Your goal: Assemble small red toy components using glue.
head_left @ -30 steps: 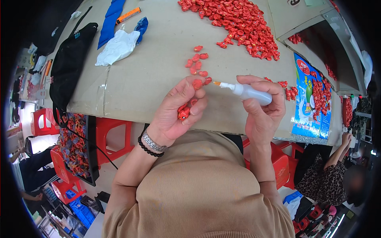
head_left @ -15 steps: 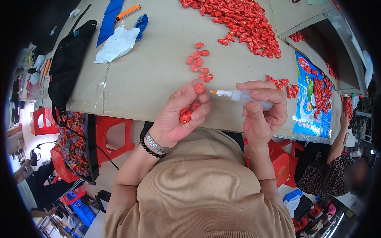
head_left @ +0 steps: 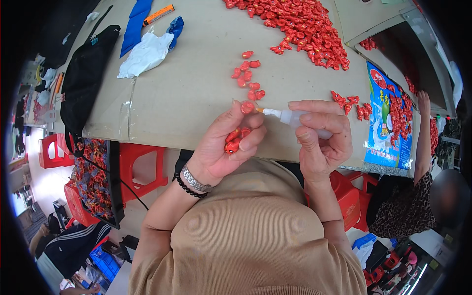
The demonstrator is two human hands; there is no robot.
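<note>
At the far left a black bag (head_left: 83, 83) hangs over the edge of the cardboard-covered table (head_left: 187, 98), and below that edge stand red plastic stools (head_left: 140, 164) and a crate of red pieces (head_left: 91, 182), so the floor on that side is crowded. Farther back on the table lie a blue cloth (head_left: 133, 24), a crumpled white bag (head_left: 145, 54) and an orange marker (head_left: 158, 14), all well apart from the hands. The left hand (head_left: 223, 147) is cupped just past the table's near edge, fingers curled around several small red pieces (head_left: 235, 140), with one more red piece (head_left: 247, 106) pinched at the fingertips. The tip of a small white glue bottle (head_left: 290, 118) touches that piece; the right hand (head_left: 322, 137) holds the bottle closed between thumb and fingers, lying level. Just beyond the hands a short row of red pieces (head_left: 248, 76) lies on bare cardboard, with open table to its left. A large heap of red pieces (head_left: 300, 27) fills the back right, a small cluster (head_left: 351, 103) lies near the right hand, and a blue printed bag (head_left: 388, 118) holding more of them covers the table's right edge, where another person's arm (head_left: 423, 137) reaches in.
</note>
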